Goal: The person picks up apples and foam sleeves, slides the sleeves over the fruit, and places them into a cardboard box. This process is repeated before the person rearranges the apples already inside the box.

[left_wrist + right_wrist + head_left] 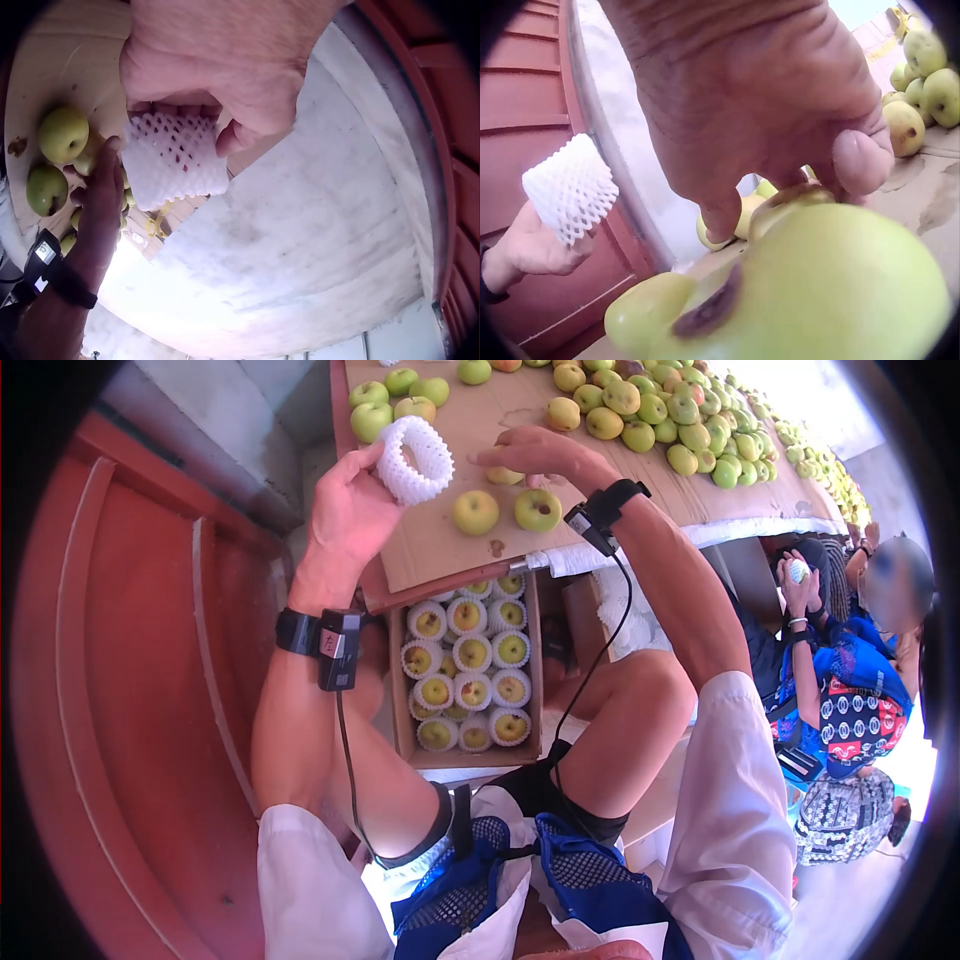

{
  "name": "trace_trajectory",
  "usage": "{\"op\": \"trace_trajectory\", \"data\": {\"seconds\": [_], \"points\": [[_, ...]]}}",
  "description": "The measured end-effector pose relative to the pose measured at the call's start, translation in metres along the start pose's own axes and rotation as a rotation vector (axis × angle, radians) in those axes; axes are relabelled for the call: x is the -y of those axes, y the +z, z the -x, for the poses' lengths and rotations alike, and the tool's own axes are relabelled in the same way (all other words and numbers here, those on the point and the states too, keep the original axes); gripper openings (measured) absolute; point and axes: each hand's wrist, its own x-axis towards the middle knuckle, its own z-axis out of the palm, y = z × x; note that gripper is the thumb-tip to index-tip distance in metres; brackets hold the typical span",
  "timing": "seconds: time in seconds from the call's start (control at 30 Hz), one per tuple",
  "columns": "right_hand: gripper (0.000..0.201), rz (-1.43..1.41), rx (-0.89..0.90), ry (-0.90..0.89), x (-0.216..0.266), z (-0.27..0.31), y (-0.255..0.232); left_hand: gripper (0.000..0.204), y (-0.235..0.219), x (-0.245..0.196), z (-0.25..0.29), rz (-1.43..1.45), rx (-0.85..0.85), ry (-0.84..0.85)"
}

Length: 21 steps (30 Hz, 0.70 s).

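My left hand [350,508] holds up a white foam net sleeve [428,480], fingers and thumb round its side; the left wrist view shows the sleeve [176,163] with no fruit visible in it. Over the cardboard, my right hand [545,452] has its fingers and thumb round a yellow-green apple [503,476]; in the left wrist view this apple [88,156] is partly covered by the fingers. Two more apples lie just nearer the table edge, a plain one [475,513] and one with a brown mark [538,510], which looms large in the right wrist view.
A carton [396,700] below the table edge holds many apples in foam sleeves [472,652]. Loose green apples [371,420] lie at the far left, and a large pile [690,435] at the right. A red panel [150,660] stands left; another person [850,660] sits right.
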Motion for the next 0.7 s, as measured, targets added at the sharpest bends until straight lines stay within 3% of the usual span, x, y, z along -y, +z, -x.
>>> {"op": "trace_trajectory", "data": {"seconds": [0.2,0.3,0.4,0.6,0.7], "points": [[0.075,-0.123,-0.006,0.084,-0.013,0.001,-0.017,0.038,-0.007,-0.001,-0.003,0.005,0.013,-0.011],[0.069,-0.321,-0.229,0.064,-0.060,-0.020,-0.037,0.037,0.000,0.000,0.002,0.011,-0.022,-0.005],[0.068,-0.019,-0.661,-0.019,-0.115,-0.058,-0.040,0.037,0.005,0.001,0.005,0.018,-0.035,-0.010],[0.088,-0.236,-0.462,-0.112,-0.111,-0.063,-0.028,0.037,0.006,0.007,0.001,0.009,-0.001,-0.019],[0.086,-0.285,-0.347,-0.066,-0.089,-0.062,-0.030,0.038,0.005,0.008,0.001,0.007,0.001,-0.016]]}}
